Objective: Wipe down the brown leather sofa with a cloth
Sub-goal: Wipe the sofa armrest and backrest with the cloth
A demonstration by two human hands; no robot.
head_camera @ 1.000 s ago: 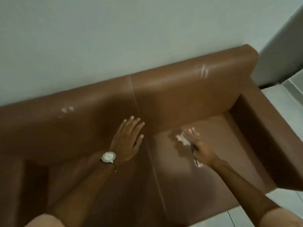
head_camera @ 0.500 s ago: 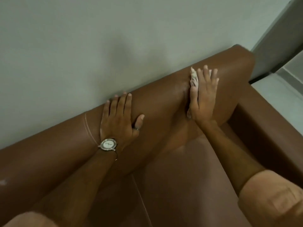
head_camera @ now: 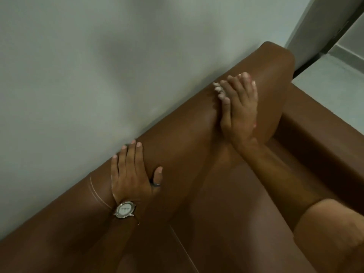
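Up on the rounded top of the sofa (head_camera: pixel 177 146) backrest, right against the pale wall (head_camera: pixel 98 75), I've got both hands down on the leather. My left hand (head_camera: pixel 132 174) lies flat with fingers spread and thumb out to the side — an open grip, holding nothing, a ring (head_camera: pixel 155 184) on the thumb and a watch (head_camera: pixel 125 209) on the wrist. My right hand (head_camera: pixel 238 111) sits further along toward the armrest (head_camera: pixel 319 125), fingers nearly straight and pressed over the cloth (head_camera: pixel 219 90) — little white bits of it peek out past the fingertips and along the hand's edge, so it's pinned under the palm against the leather rather than clenched. Between the hands the leather shines. A pale stitched seam (head_camera: pixel 96 192) crosses the backrest just beside my left wrist.
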